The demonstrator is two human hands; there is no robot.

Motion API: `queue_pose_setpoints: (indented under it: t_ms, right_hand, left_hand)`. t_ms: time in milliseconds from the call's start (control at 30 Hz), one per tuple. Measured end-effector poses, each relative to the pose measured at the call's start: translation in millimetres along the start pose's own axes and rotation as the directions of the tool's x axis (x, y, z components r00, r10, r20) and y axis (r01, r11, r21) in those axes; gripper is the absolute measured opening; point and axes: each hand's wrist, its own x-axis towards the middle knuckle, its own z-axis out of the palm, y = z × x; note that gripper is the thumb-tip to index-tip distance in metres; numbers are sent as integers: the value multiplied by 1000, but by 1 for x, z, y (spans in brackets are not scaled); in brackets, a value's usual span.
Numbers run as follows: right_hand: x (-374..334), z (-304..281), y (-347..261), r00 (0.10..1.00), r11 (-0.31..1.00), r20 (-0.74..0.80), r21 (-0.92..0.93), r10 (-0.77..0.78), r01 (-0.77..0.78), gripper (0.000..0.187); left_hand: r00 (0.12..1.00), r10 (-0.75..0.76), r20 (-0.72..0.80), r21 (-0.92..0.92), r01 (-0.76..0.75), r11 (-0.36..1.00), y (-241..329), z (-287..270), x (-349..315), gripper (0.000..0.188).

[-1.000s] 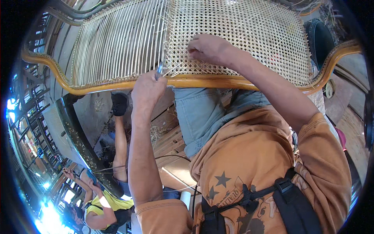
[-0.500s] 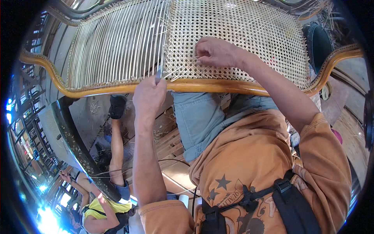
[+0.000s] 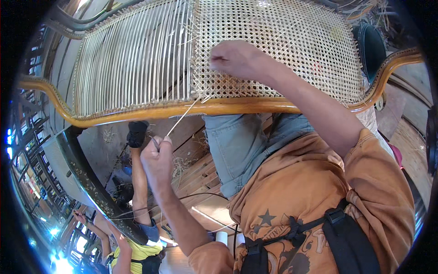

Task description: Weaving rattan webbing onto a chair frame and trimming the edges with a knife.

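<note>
A wooden frame (image 3: 255,106) with a cane panel lies across my lap. Its right part is a close cane mesh (image 3: 292,50); the left part has only upright strands (image 3: 123,68). My left hand (image 3: 157,160) is below the frame's front rail, closed in a pinch on a pale cane strand (image 3: 182,118). The strand stretches taut up to the panel's edge at the rail. A thin grey metal tool (image 3: 155,143) also sticks out of that hand; its kind cannot be told. My right hand (image 3: 232,58) is closed over the mesh near its left border, and its fingertips are blurred.
A dark green bucket (image 3: 368,45) stands beyond the frame's right end. To the left is a dark curved frame with a cane panel (image 3: 96,182). A person in a yellow top (image 3: 139,255) sits at the lower left. Cane scraps (image 3: 182,164) litter the plank floor.
My left hand has moved down and left from the rail, drawing the strand out with it. My right hand has shifted left over the mesh.
</note>
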Motion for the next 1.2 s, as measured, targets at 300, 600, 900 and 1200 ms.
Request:
queue_pose_setpoints:
  t_ms: [300, 600, 900, 1200]
  right_hand:
    - [-17, -12, -40, 987, 995, 152, 96, -52, 38, 22]
    - [-35, 23, -24, 989, 990, -48, -10, 137, -138, 18]
    - [-27, 27, -17, 963, 963, -26, 32, 270, -269, 22]
    - [-17, 33, -8, 980, 993, -182, -107, -77, 58, 20]
  left_hand:
    - [958, 148, 246, 685, -280, 673, 96, 9, 26, 41]
    - [906, 108, 410, 858, -423, 291, 100, 49, 66, 24]
    - [905, 58, 422, 898, -426, 114, 128, 81, 62, 23]
    - [880, -67, 470, 882, -464, 85, 153, 99, 62, 24]
